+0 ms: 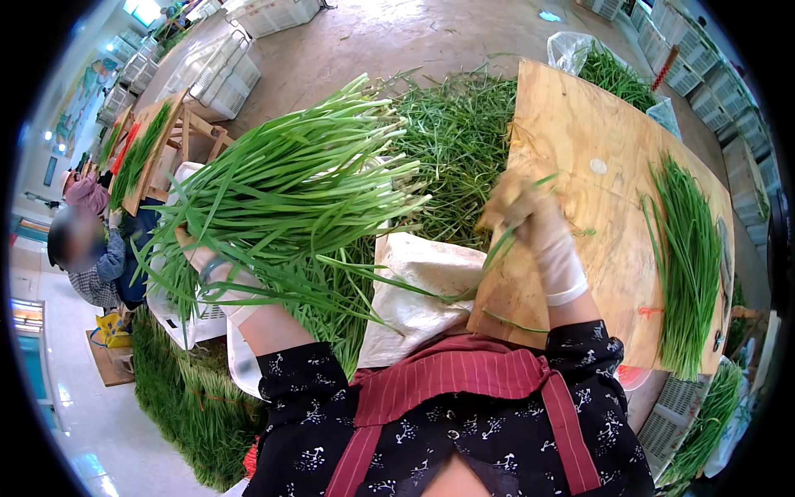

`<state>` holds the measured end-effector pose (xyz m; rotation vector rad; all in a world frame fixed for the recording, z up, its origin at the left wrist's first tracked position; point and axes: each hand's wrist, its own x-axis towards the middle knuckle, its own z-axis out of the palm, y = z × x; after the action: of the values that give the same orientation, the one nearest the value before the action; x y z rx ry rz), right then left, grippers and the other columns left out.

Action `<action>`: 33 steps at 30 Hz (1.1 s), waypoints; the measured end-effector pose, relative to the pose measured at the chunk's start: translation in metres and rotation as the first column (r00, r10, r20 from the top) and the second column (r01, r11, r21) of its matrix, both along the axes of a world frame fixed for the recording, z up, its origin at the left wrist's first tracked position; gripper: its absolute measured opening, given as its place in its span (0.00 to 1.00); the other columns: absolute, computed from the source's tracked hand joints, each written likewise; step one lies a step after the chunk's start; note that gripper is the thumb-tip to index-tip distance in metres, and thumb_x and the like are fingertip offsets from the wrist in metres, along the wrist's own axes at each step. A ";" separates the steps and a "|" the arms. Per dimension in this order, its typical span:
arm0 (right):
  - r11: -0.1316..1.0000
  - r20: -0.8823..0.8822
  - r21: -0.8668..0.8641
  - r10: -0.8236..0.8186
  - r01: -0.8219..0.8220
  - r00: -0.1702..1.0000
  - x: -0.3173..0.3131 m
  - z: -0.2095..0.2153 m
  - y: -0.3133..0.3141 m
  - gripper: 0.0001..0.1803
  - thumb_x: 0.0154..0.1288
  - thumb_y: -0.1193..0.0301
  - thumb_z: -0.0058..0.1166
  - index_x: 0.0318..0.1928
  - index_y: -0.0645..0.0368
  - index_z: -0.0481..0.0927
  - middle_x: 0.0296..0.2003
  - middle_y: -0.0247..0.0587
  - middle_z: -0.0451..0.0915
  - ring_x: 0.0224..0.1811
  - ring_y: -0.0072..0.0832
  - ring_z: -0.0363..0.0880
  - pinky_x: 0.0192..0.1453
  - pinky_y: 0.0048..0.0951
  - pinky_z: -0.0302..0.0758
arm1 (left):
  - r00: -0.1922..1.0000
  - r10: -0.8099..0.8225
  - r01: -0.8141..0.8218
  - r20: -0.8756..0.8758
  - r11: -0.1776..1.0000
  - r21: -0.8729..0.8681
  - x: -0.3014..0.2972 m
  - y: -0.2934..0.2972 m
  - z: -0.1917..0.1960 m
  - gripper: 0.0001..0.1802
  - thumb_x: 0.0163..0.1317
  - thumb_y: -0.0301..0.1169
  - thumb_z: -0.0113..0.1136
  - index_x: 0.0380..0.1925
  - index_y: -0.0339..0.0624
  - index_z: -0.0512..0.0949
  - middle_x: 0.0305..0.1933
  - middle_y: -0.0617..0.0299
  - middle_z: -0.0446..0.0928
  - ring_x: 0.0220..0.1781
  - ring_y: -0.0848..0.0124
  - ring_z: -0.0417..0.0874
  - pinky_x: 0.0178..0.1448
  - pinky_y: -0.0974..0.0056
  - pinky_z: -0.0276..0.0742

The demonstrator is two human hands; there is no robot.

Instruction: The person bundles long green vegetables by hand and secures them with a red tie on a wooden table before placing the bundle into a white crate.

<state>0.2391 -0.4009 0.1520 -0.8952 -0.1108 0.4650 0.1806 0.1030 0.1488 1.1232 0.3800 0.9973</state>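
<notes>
A large heap of garlic chives (306,174), green leaves to the left and pale stem ends to the right, lies over a white crate (186,323) on my left. My left hand (203,258), in a pale glove, reaches in at its leafy near side; leaves cover the fingers. Above the near left edge of the wooden board (604,224), my right hand (530,211), gloved too, is blurred by motion. It appears closed, with a few loose chive leaves (499,246) sticking out of it. A neat chive bundle (689,265) rests along the board's right side.
Loose green trimmings (460,141) are piled beyond the white sack (422,282) at my waist. More chives (199,406) lie on the floor at lower left. Co-workers (91,257) stand at a tilted board on the far left. White crates (219,74) stand behind.
</notes>
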 end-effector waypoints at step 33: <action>0.127 0.398 -0.917 0.328 0.377 0.857 0.080 0.077 -0.004 0.41 0.49 0.54 0.60 0.60 0.58 0.59 0.58 0.47 0.62 0.60 0.38 0.59 0.65 0.34 0.56 | 0.996 0.023 0.015 -0.092 0.918 0.396 0.005 -0.128 0.052 0.17 0.58 0.35 0.51 0.42 0.34 0.71 0.41 0.52 0.75 0.35 0.65 0.79 0.38 0.63 0.79</action>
<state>0.3191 -0.4044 0.2290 -2.4662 -0.3051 0.1622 0.1856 -0.0250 0.2004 1.5419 0.2599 1.0548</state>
